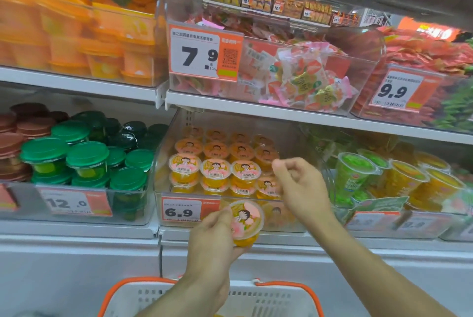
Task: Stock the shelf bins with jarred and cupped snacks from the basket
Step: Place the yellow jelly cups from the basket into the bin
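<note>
My left hand point(215, 237) grips a yellow jelly cup point(246, 223) with a pink cartoon lid, held in front of the clear shelf bin point(163, 153) marked 6.9. That bin holds several rows of the same cups point(216, 172). My right hand point(299, 183) hovers at the bin's front right with its fingers loosely curled and nothing in them. The white basket with an orange rim point(143, 288) sits below my arms at the bottom of the view; its contents are hidden.
A bin of green-lidded jars point(87, 160) marked 12.0 stands to the left. Green and orange drink cups point(358, 176) fill the bin to the right. Above are bins of orange cups point(84, 43) and bagged sweets point(302, 76). A white freezer front point(76, 265) runs below.
</note>
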Demonstrator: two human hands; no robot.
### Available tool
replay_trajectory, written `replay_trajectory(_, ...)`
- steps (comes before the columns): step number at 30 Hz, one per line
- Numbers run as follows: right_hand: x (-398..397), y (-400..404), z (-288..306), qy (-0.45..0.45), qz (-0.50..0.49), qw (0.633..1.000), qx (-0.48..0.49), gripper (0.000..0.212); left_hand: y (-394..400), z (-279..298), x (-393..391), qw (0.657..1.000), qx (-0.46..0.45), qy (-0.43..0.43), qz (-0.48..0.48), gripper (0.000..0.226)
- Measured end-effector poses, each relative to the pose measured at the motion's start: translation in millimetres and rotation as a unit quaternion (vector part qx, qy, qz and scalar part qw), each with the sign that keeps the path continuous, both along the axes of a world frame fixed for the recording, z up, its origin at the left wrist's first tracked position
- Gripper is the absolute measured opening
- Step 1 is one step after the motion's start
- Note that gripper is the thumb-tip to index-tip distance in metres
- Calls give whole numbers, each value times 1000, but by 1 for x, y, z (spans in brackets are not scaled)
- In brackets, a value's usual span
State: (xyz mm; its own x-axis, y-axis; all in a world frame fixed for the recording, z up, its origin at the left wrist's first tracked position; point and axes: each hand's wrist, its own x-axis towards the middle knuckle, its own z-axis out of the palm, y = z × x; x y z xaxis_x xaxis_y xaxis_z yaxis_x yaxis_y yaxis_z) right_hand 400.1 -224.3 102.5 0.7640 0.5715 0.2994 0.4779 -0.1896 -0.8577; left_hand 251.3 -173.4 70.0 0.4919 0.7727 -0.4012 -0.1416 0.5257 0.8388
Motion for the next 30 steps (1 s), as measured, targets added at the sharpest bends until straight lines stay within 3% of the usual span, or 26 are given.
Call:
replay_trajectory(3,-49,-41,-14,139,117,983,-17,43,-3,2,4,999,48,11,23,17)
replay_trajectory(6,-76,-59,-33,214,161,962,-60,50,-8,0,3,993,105,27,45,11)
replay_trajectory(10,-82,-54,-39,304,118,944,52,45,-22,0,3,987,154,33,10,12)
replay_trajectory(12,-81,-55,-30,364,101,920,105,29,-26,-1,5,980,196,18,4,13)
replay_trajectory(15,-80,-60,-18,433,111,880,163,32,-26,-2,7,964,267,2,-10,18)
replay_trajectory(21,-69,-58,-16,408,78,889,191,24,-26,-6,6,933,342,-57,-95,17)
replay_trajectory(24,-52,-47,-9,423,64,881,202,22,-17,-13,7,910,402,2,-105,26)
replay_trajectory(30,5,7,9,436,20,892,118,25,0,-25,11,862,494,80,-74,38)
